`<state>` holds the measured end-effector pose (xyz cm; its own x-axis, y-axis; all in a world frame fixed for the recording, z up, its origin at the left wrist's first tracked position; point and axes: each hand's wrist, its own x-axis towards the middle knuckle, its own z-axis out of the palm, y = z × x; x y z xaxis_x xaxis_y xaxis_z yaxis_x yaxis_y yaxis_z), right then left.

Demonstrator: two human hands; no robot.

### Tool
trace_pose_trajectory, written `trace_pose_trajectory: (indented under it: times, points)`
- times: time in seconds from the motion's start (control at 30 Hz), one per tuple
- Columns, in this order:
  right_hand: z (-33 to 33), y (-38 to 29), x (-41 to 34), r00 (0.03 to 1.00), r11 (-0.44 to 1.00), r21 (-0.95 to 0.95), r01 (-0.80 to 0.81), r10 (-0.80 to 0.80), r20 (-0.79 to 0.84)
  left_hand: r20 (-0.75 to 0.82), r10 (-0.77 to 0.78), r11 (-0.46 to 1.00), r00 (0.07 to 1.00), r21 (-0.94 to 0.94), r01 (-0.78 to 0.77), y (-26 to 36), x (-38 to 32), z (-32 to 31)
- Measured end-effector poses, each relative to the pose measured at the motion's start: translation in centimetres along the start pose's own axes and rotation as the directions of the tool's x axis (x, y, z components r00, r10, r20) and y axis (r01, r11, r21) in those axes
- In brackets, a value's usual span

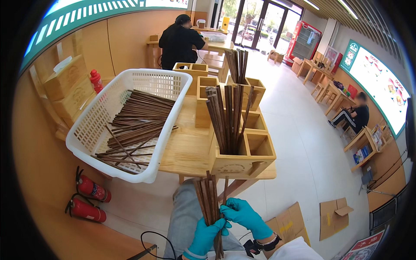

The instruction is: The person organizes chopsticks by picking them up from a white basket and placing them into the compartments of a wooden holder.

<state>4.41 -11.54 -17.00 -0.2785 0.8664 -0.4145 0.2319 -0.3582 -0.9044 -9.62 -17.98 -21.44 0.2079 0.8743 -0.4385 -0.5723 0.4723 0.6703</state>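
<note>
My left hand (208, 232), in a teal glove, is wrapped around a bundle of dark wooden chopsticks (208, 201) held nearly upright above my lap. Beside the bundle, my gloved right hand (242, 214) pinches a single chopstick (226, 187) between thumb and fingers. Beyond them on the table, a wooden utensil holder (247, 165) carries many upright chopsticks (229, 123) in its left compartment; its front right compartment has none in it. To the left, a white plastic basket (152, 174) contains a loose pile of chopsticks (139, 113), some lying crosswise.
More wooden holders (201, 112) line the wooden table (182, 143). Stacked wooden tissue boxes (70, 87) and a red bottle (96, 80) stand by the left wall. Two fire extinguishers (86, 209) rest on the floor. Flattened cardboard (289, 224) lies at right. Two people sit farther off.
</note>
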Motion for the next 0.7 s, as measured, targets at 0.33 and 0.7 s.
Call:
trace_pose_trajectory:
  times: [0.33, 0.7]
  points:
    - [-4.4, -14.4, -6.2, -0.125, 0.332, -0.436, 0.836, -0.659, -0.742, -0.022, 0.088, 0.988, 0.996, -0.127, -0.09, 1.7, -1.5, 0.2]
    - [-6.8, -19.1, 0.5, 0.099, 0.396, -0.703, 0.591, -0.9, -0.424, 0.069, 0.086, 0.988, 0.994, -0.132, -0.076, 1.8, -2.1, 0.5]
